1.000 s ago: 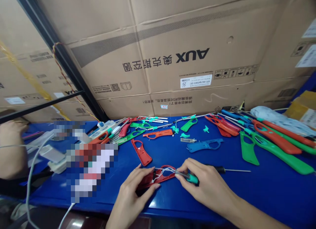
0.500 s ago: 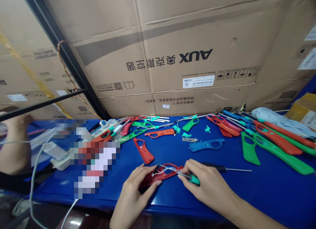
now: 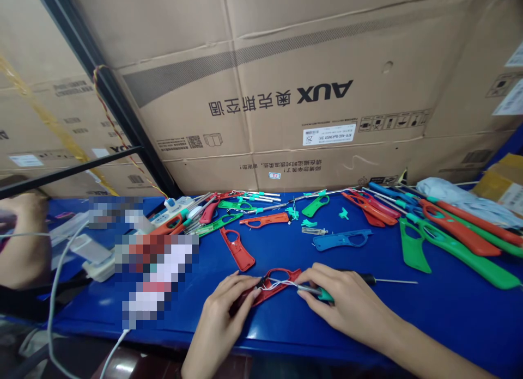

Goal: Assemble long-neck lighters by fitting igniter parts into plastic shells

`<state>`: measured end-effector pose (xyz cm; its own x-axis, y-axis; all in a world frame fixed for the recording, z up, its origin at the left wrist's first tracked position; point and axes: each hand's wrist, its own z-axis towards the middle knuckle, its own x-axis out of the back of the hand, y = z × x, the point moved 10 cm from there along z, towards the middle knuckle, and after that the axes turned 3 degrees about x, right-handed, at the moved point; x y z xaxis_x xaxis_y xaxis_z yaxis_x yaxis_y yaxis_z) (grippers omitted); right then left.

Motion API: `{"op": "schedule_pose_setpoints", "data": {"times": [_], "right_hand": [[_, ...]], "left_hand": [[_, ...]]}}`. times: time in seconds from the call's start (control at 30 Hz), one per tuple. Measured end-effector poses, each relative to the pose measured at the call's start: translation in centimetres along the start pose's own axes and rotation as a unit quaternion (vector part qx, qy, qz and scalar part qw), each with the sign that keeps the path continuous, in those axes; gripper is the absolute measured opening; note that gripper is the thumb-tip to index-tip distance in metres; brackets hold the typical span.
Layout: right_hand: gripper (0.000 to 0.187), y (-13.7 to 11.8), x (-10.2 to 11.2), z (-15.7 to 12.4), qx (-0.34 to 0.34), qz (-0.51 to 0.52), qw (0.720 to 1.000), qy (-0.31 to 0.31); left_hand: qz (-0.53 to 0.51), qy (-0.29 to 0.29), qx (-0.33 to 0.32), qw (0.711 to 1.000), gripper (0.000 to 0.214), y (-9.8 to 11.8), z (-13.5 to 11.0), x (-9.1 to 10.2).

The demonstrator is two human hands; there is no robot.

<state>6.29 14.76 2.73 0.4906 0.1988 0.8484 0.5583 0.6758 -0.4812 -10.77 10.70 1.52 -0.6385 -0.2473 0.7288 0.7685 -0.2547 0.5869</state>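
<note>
My left hand has its thumb and fingers closed over the left end of a red lighter casing half, which lies on the blue table. A small black part with white wires sits at those fingertips. Pinched in my right hand is a metal lighter tube with a green base. The wires run from the black part to the tube, across the casing. Behind my right hand rests a screwdriver, its handle partly hidden.
Beyond my hands lie a red handle piece, a blue casing half and a clear fuel tank. More lighters and green casings crowd the right. Power strips and another person's arm are at left.
My left fingers have drawn together at the black part and moved slightly right. My right hand has shifted a little to the right with the tube.
</note>
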Motion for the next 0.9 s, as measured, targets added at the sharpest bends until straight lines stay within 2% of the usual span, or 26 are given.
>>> {"op": "schedule_pose_setpoints", "data": {"times": [0.3,0.6,0.9], "right_hand": [[0.016,-0.6,0.5,-0.3,0.014,0.006,1.0,0.014],[0.015,0.1,0.0,-0.8,0.002,-0.009,1.0,0.013],[0.014,0.0,0.0,-0.7,-0.001,0.002,1.0,0.015]], "left_hand": [[-0.019,-0.01,0.003,1.0,0.021,0.0,0.4,0.0],[0.02,0.008,-0.042,0.999,0.024,0.9,0.0,0.2],[-0.025,-0.015,0.008,1.0,0.021,-0.2,0.4,-0.1]]}}
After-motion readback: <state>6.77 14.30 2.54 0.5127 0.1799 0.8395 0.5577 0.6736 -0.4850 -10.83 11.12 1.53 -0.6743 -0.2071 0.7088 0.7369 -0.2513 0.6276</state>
